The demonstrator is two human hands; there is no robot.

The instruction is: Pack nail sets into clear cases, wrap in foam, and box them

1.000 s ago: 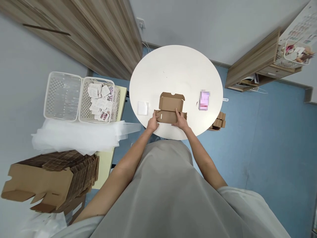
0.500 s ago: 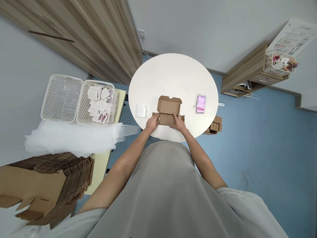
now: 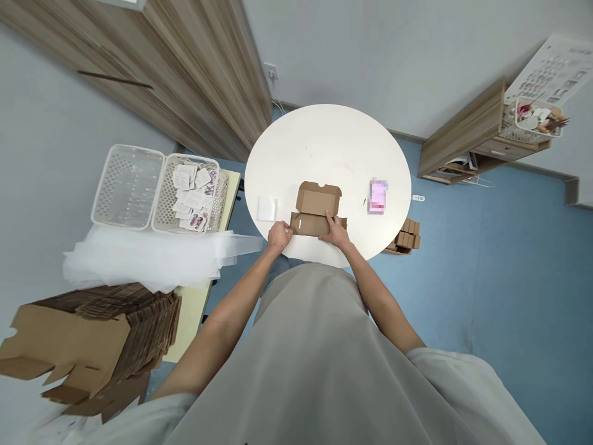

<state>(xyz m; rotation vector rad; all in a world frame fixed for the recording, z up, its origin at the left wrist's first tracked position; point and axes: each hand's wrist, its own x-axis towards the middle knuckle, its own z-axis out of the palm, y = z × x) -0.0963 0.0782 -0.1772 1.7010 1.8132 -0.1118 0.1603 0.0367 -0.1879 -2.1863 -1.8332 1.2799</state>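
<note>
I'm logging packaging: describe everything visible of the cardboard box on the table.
The cardboard box is brown, partly folded and open on the white table. Its notched far panel has side flaps; the near panel shows a pale slit at left. The left hand touches its left end; the right hand has its thumb on the near panel.

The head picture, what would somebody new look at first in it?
Probably the big white table in the middle, with an open brown box on its near side, the left hand at the box's left end and the right hand on its right part. Next, the bright pink thing toward the table's right edge, too blurred to name. Then the thick stack of cardboard at lower left.
</note>
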